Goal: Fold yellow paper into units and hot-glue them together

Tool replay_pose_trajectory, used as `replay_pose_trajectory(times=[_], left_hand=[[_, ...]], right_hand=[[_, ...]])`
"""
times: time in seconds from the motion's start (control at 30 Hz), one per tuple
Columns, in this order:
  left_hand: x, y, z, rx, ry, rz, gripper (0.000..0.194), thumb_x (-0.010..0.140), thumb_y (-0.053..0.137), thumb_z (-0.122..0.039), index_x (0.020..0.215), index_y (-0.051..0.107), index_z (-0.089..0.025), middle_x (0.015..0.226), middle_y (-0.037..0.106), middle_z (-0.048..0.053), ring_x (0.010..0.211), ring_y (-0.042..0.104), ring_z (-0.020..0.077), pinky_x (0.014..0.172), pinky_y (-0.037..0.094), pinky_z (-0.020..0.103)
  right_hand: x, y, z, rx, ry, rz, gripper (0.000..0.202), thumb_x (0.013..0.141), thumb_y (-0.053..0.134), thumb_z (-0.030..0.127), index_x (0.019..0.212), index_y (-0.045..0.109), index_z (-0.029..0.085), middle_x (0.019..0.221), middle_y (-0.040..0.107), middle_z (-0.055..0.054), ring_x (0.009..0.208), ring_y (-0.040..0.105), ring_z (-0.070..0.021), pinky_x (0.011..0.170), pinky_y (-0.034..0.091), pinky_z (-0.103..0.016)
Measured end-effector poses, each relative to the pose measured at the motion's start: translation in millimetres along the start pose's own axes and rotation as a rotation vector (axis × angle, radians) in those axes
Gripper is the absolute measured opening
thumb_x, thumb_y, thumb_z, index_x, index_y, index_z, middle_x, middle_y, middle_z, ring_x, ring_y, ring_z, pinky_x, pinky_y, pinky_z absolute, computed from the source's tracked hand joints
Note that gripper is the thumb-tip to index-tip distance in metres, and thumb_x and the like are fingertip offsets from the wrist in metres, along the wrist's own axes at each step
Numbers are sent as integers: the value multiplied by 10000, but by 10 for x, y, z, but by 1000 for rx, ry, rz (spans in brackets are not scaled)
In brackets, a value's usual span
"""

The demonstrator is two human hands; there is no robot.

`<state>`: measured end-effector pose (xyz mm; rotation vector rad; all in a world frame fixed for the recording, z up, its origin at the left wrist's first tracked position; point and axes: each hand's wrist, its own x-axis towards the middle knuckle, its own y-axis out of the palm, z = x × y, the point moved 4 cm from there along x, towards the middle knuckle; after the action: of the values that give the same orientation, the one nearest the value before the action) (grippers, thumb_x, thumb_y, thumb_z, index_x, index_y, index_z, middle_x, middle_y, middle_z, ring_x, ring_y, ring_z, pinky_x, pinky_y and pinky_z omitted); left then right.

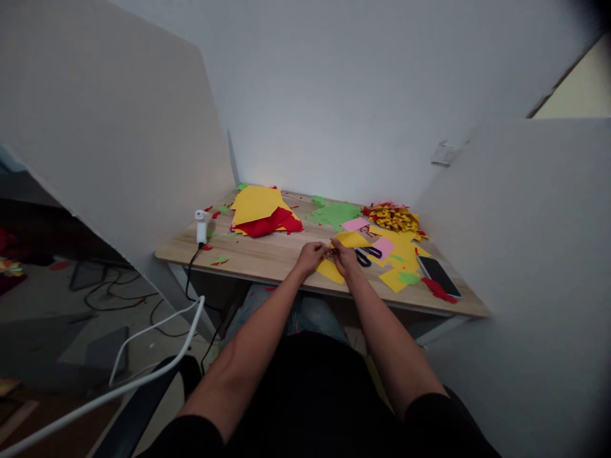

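Note:
Close together over the front of the table, my left hand (312, 256) and my right hand (342, 257) meet with bent fingers. A thin yellow sheet (354, 239), paper or felt, sticks out from the fingers of my right hand. The fingertips of my left hand are pinched together close to it; what lies in them is too small to make out. Another yellow piece (330, 271) lies below my hands at the table's front edge. Scissors with dark handles (367, 254) rest just right of my right hand, with their blades hidden.
Yellow sheets (258, 202), a crumpled red piece (267, 222) and green pieces (337, 215) lie on the table (281, 250). At the right are a red-and-yellow folded pile (394, 218) and a phone (439, 277). A white corded device (201, 229) stands left. Partitions enclose both sides.

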<state>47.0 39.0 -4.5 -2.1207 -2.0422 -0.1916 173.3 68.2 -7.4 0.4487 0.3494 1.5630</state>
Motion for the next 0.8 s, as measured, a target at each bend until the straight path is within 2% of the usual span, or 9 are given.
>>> replay_pose_trajectory(times=[0.13,0.27,0.4,0.8], left_hand=[[-13,4,7,-15,-28,33,271,941,629,-371,1056,649,-126,991,674,49,837,658,159,746,576,336],[-7,-43,-2,-33,-40,11,274,944,626,-369,1074,647,-129,1016,676,57,862,661,163,766,578,347],[-11,-95,-4,-41,-47,-24,274,945,622,-370,1073,646,-129,1021,675,58,865,661,165,764,579,346],[-27,-109,33,-22,-4,-14,266,943,628,-358,1078,644,-129,1032,674,60,887,663,170,787,580,361]], right_hand=[[-6,12,-13,2,63,18,256,964,626,333,1137,626,143,1048,662,-51,842,660,-151,718,585,-317],[-17,20,2,-4,79,18,245,967,624,335,1116,630,140,1019,665,-44,812,658,-141,693,583,-300],[-27,33,28,-30,75,17,254,965,626,332,1135,625,143,1041,661,-48,825,657,-145,701,582,-305],[-65,47,8,-94,21,-12,257,965,625,339,1132,625,143,1037,661,-47,820,655,-144,699,581,-304]])
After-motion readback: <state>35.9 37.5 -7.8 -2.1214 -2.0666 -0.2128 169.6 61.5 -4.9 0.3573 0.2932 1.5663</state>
